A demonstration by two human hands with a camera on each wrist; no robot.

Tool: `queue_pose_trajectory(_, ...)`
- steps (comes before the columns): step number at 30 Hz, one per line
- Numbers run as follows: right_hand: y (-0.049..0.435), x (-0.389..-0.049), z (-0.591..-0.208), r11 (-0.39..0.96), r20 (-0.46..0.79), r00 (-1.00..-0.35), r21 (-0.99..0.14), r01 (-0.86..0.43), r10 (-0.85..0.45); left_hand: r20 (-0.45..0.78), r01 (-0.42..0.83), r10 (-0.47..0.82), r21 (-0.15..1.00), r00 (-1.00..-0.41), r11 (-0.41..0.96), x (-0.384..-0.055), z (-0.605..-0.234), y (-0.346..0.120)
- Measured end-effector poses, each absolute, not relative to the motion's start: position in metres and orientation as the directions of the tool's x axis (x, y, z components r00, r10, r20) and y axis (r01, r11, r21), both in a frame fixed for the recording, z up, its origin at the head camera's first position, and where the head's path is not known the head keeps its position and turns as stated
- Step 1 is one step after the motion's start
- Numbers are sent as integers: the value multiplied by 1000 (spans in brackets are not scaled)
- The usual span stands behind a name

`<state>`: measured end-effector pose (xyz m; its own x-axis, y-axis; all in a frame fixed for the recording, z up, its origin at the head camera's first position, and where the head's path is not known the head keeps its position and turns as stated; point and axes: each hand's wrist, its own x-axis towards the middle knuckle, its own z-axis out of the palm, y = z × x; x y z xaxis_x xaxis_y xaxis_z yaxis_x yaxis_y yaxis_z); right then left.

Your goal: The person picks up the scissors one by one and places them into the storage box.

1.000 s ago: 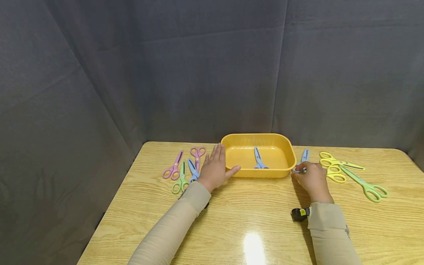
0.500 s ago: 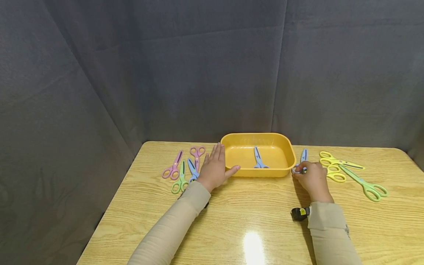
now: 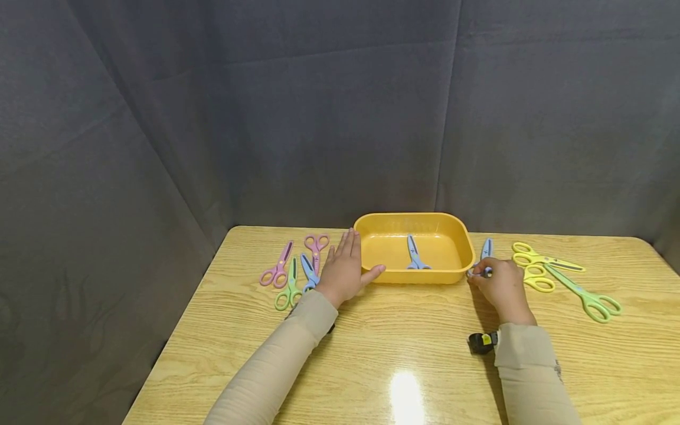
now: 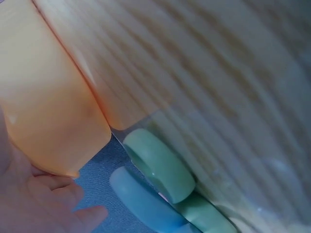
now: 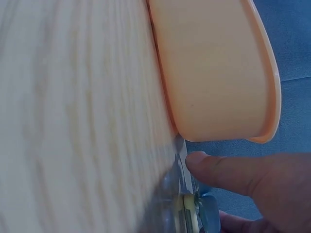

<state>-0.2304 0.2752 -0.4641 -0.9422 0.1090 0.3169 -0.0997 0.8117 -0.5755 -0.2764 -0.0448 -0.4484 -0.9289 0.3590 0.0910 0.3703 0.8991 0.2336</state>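
Note:
In the head view a yellow plastic tray point(image 3: 409, 277) stands at the back of the table with blue scissors point(image 3: 415, 252) lying in it. My left hand point(image 3: 342, 271) rests along the tray's left end, fingers straight and thumb stretched out by the front rim. Just off the tray's right end, my right hand point(image 3: 499, 286) pinches the handles of a second pair of blue scissors point(image 3: 487, 248). Their blades point toward the back; the fingers partly cover the handles. In the right wrist view the thumb point(image 5: 218, 170) shows close to the tray's corner.
Left of the tray lie pink scissors point(image 3: 277, 273), more pink scissors point(image 3: 317, 245), green scissors point(image 3: 289, 295) and blue scissors point(image 3: 308, 271). On the right are yellow scissors point(image 3: 547, 261), another yellow pair point(image 3: 539, 278) and green scissors point(image 3: 584, 298). A grey curtain point(image 3: 340, 118) hangs behind the table.
The blue scissors at my right hand have shifted slightly to the left, and the fingers have moved a little on their handles. My left hand and the tray stay in place.

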Motion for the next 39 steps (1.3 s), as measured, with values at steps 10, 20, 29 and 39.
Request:
queue_pose_trajectory(10,273,-231,-461,811,288,-952,-578,-86,104,93,372,361,204,-928,906,-274,-444,-46)
queue_pose_trajectory(20,274,-230,-461,806,306,-947,-583,-102,101,88,371,361,208,-929,905,-273,-444,-46)
queue_pose_trajectory(29,280,-229,-460,795,316,-940,-599,-94,127,84,371,361,205,-929,906,-275,-448,-44)
queue_pose_trajectory(39,282,-228,-453,765,279,-945,-642,-54,168,91,369,358,209,-929,906,-277,-449,-45)
